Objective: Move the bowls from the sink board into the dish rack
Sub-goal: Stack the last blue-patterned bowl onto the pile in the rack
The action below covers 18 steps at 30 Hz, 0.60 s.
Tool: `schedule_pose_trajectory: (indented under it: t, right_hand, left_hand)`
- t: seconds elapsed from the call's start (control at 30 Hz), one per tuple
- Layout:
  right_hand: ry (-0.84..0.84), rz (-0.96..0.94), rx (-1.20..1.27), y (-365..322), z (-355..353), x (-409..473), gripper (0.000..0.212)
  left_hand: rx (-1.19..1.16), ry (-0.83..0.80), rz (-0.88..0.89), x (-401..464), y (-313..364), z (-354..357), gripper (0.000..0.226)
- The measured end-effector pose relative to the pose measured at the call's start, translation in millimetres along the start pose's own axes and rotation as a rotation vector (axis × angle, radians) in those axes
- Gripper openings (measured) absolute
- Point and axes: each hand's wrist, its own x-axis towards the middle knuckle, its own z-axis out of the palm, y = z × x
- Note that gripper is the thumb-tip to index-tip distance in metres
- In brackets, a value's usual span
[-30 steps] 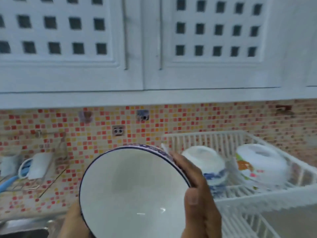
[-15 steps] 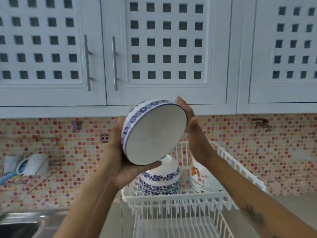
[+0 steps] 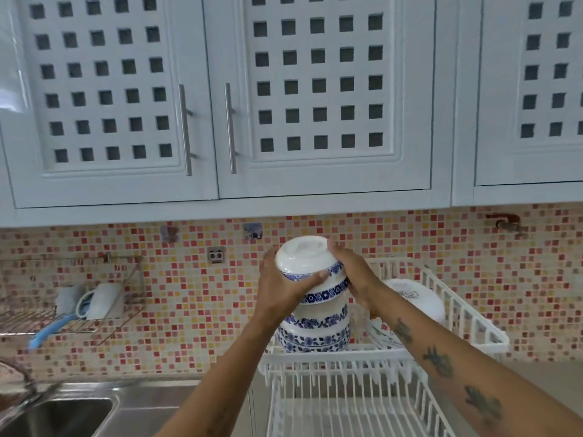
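Both hands, left hand [image 3: 277, 287] and right hand [image 3: 350, 272], clasp an upturned bowl [image 3: 307, 266] atop the stack [image 3: 314, 329]. Right of the stack, the dish rack [image 3: 441, 298] holds another bowl [image 3: 416, 302]; its front rows lie open.

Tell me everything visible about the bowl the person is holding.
The bowl is white, glossy like ceramic, with a blue flower band near its rim. It is upside down, foot ring up. The left hand and right hand grip its sides. It caps a stack of bowls in the dish rack.
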Motion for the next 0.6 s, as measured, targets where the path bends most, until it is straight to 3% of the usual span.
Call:
schedule_pose_trajectory:
  t: [0.17,0.27,0.4,0.6]
  right_hand:
    - [0.021,0.041,0.016,21,0,5,0.032]
    - [0.005,0.073,-0.018,34,-4,8,0.055]
    - [-0.07,0.148,-0.008,42,-8,9,0.032]
    - [-0.129,0.185,-0.023,51,-7,11,0.035]
  left_hand:
    - [0.097,-0.047,-0.053,4,-20,12,0.099]
    - [0.136,-0.079,-0.105,2,-27,16,0.116]
    - [0.178,-0.127,-0.131,3,-31,16,0.116]
    - [0.213,-0.215,-0.224,4,-36,9,0.156]
